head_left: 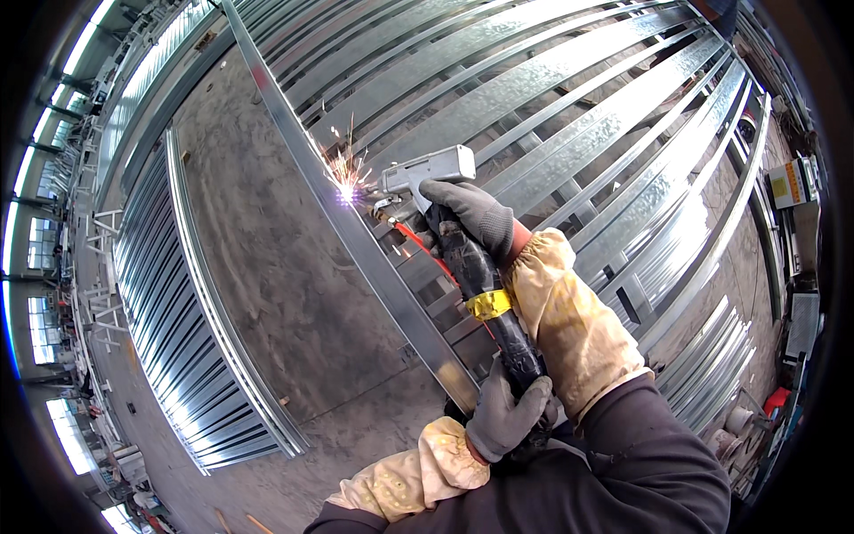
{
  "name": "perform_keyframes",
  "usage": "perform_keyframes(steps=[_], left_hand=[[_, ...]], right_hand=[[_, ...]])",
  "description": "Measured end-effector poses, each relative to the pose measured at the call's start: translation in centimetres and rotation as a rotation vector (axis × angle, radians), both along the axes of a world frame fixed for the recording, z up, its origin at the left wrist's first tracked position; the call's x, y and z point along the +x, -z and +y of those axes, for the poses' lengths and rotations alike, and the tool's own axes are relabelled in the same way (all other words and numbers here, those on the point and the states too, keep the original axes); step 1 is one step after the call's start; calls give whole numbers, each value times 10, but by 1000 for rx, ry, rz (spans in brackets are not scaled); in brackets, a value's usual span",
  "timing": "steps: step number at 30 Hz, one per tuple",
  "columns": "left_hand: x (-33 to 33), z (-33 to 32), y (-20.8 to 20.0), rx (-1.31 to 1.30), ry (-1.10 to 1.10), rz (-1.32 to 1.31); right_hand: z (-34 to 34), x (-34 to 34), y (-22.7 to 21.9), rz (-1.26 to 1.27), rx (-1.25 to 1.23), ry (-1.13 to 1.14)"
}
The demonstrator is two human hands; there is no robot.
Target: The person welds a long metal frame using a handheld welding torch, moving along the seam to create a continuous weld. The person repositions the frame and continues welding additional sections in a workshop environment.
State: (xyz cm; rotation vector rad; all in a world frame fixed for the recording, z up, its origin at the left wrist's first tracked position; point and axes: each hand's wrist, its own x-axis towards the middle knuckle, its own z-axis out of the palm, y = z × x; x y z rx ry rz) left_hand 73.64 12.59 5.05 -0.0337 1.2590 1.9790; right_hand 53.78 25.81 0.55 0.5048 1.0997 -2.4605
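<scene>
My gloved right hand (476, 218) is wrapped around the grip of a welding gun (436, 167), which has a silver head and a black-taped body. Lower on the same black body, below a yellow band (489, 304), my gloved left hand (509, 416) closes around it. The gun's tip points left at a long steel beam (378, 280), where bright sparks (348, 185) and a violet-white glow hide the exact contact spot. A red hose (427, 249) runs along the gun. The beam edges a frame of parallel galvanized slats (534, 89).
A slatted metal panel (191, 329) lies on the concrete floor (276, 240) to the left. Loose metal strips (712, 351) are stacked at the right, near a boxy machine (792, 184) and a red item (777, 400). Part of another person (719, 13) shows at the far right.
</scene>
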Motion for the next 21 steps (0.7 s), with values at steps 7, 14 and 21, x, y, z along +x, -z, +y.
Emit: perform_keyframes(steps=[7, 14, 21], left_hand=[[2, -1, 1, 3, 2, 15], [3, -2, 1, -20, -2, 38], [5, -2, 2, -35, -3, 41]], right_hand=[[-1, 3, 0, 1, 14, 8], [-3, 5, -3, -34, 7, 26], [-2, 7, -2, -16, 9, 24]])
